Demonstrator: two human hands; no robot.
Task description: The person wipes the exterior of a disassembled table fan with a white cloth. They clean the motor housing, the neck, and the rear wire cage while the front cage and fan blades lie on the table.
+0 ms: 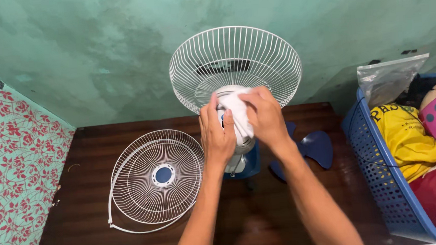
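Detached front grille (156,179) flat on dark surface (83,231), left. Left hand (217,132) and right hand (264,115) both clasp white cloth (237,113) against fan motor hub, hub mostly hidden. Rear grille (234,61) upright behind. Blue blade (315,147) partly covered by right forearm; basket (383,178) cut off right

A clear plastic bag (389,76) stands at the far right, against the green wall, rising out of the far end of a blue perforated basket (383,188). The bag is roughly rectangular, crumpled, glossy and see-through, with its top edge tilted up to the right. Just near of it in the basket lies a yellow package or cloth (405,136) with dark printed lettering; which of the two it is cannot be told. No signs or screens show.
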